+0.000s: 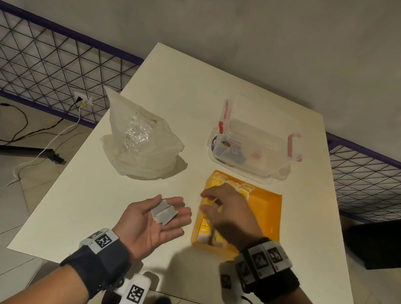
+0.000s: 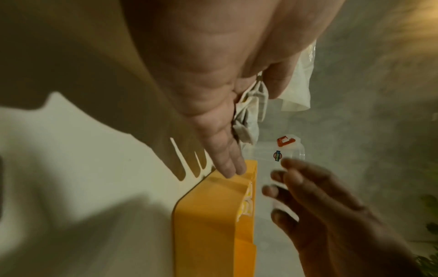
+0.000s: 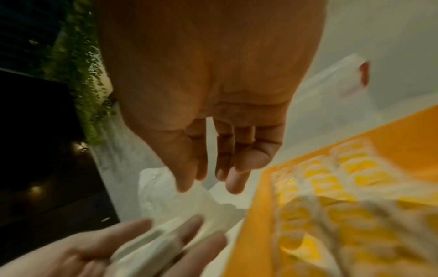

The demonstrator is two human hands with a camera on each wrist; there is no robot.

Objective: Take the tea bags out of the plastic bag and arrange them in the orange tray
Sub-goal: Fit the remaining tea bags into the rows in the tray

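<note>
My left hand (image 1: 180,217) is held palm up over the white table, left of the orange tray (image 1: 267,215). A few white tea bags (image 1: 163,211) lie loose on its straight fingers. My right hand (image 1: 215,202) hovers over the tray's left side with relaxed fingers, and the right wrist view shows nothing in it. Yellow-tagged tea bags (image 1: 232,185) fill the tray's far end and left side, partly hidden by my right hand. The crumpled plastic bag (image 1: 140,142) stands behind my left hand. From the right wrist, my right hand (image 3: 211,187) is above the left hand's tea bags (image 3: 147,249) and the tray's bags (image 3: 331,187).
A clear plastic container (image 1: 253,144) with red latches sits just behind the tray. The table (image 1: 95,214) ends close to my body and on the left, with tiled floor, cables and a wire fence (image 1: 38,60) beyond. A dark bag (image 1: 390,242) lies on the floor to the right.
</note>
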